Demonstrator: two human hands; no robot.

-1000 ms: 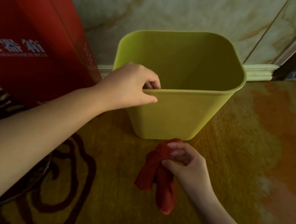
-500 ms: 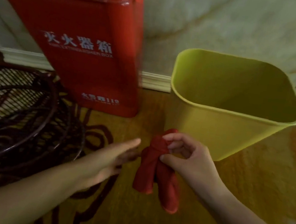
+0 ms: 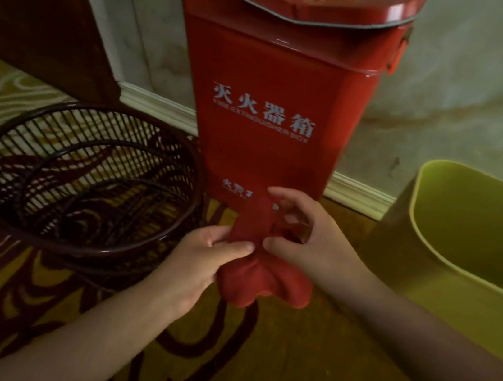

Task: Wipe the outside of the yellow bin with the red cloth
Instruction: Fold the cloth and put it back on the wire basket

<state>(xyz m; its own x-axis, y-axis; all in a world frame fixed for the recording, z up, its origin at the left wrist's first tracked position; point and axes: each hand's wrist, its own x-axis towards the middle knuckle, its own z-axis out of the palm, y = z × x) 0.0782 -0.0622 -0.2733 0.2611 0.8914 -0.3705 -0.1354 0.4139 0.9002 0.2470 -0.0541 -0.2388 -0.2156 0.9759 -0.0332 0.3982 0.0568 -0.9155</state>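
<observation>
yellow bin (image 3: 449, 252) cut off, perhaps untouched

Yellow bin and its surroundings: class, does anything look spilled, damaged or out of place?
Nothing stands out. The bin stands upright, the basket and red box too; both hands hold the cloth.

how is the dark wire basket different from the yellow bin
The wire basket is dark and round with open bars you can see the carpet through; the yellow bin is solid-walled with rounded corners. The basket stands left of the red fire extinguisher box, the bin right of it, partly cut off by the frame. Both stand upright on the floor, open-topped.
</observation>
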